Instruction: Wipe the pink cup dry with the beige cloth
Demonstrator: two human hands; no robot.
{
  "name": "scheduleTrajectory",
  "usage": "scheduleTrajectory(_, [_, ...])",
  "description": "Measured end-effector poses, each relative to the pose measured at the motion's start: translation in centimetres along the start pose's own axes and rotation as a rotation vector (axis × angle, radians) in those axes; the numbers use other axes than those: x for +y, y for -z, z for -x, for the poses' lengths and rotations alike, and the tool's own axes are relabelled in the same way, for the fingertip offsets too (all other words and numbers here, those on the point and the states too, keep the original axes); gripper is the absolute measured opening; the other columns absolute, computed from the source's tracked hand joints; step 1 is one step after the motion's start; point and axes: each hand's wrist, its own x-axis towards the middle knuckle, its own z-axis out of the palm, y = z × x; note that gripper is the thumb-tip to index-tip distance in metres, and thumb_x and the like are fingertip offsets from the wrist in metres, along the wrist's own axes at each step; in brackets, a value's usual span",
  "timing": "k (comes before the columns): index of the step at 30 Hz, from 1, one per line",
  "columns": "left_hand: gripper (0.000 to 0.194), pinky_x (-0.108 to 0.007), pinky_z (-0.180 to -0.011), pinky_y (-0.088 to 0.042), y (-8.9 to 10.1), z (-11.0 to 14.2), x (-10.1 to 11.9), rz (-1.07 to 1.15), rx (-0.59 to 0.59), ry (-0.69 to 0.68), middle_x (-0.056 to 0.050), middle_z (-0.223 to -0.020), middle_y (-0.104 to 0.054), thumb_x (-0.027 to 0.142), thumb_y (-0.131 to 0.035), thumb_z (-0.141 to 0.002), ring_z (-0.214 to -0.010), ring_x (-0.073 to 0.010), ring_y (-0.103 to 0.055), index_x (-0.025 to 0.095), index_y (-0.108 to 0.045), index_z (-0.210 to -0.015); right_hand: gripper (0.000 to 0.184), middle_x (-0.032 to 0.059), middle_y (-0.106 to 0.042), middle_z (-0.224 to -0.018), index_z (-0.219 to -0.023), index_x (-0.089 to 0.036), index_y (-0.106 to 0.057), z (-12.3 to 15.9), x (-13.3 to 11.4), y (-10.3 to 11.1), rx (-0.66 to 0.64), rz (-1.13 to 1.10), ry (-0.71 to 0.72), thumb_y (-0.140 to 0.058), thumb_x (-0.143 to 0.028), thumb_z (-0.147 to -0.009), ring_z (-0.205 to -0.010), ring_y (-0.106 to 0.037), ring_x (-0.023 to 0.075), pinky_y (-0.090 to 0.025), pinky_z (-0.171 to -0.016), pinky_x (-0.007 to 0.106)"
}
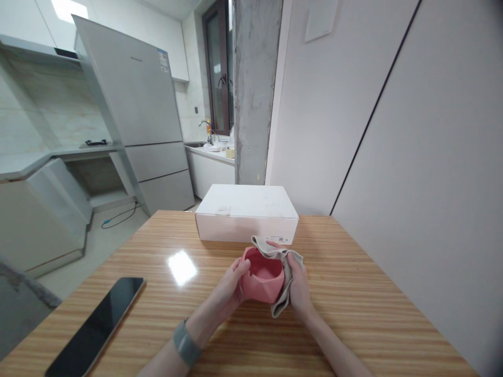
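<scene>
A pink faceted bowl (262,276) is held just above the wooden table (353,314), a little in front of me. My left hand (231,288) grips its left side, thumb on the rim. My right hand (299,288) presses a beige cloth (283,262) against the bowl's right side and rim; the cloth drapes over the far edge and hangs down under my palm. A grey band sits on my left wrist.
A white closed box (247,213) lies right behind the bowl. A black phone (98,324) lies face up at the table's left. The right wall stands close by. A fridge (137,104) and kitchen counters stand beyond the table to the left.
</scene>
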Motion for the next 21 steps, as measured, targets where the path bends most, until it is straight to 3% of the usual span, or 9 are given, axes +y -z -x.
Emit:
scheduleTrajectory(4, [0.051,-0.027,-0.069,-0.052,-0.2,0.2,0.1,-0.013,-0.004,0.086,-0.010,-0.112,-0.070,0.050,-0.056,-0.086,-0.097,-0.0238,-0.066,0.014,-0.059,-0.122,0.033,0.0017,-0.075,-0.097,-0.102,-0.025,-0.072,-0.3,-0.1,0.3,-0.015,-0.041,-0.068,-0.055,-0.046,-0.084,-0.105,-0.063,0.0274,-0.042,-0.099,0.039])
scheduleTrajectory(11, [0.062,-0.031,-0.084,-0.049,-0.9,0.0,0.5,0.028,-0.010,0.161,-0.010,-0.114,-0.070,0.063,-0.046,-0.085,-0.107,-0.0260,-0.063,0.016,-0.060,-0.123,0.033,0.0022,-0.076,-0.086,-0.091,-0.025,-0.074,-0.4,0.3,0.3,-0.038,-0.089,-0.202,-0.058,-0.052,-0.079,-0.100,-0.066,0.0291,-0.045,-0.096,0.043])
scheduleTrajectory(15, [0.065,-0.035,-0.083,-0.050,-0.5,-0.3,0.4,0.048,-0.038,0.184,-0.011,-0.112,-0.070,0.065,-0.046,-0.084,-0.103,-0.0270,-0.065,0.018,-0.055,-0.128,0.031,0.0014,-0.076,-0.091,-0.091,-0.026,-0.074,0.1,0.1,-0.2,0.019,-0.064,-0.104,-0.058,-0.051,-0.080,-0.100,-0.066,0.0285,-0.045,-0.096,0.040])
scheduleTrajectory(21, [0.062,-0.028,-0.072,-0.051,-0.3,-0.4,0.4,-0.027,0.094,0.182,-0.009,-0.112,-0.070,0.066,-0.049,-0.081,-0.098,-0.0242,-0.066,0.020,-0.060,-0.122,0.034,0.0019,-0.074,-0.103,-0.106,-0.026,-0.071,0.9,0.0,-0.6,0.030,0.059,0.039,-0.057,-0.048,-0.084,-0.105,-0.063,0.0258,-0.043,-0.098,0.036])
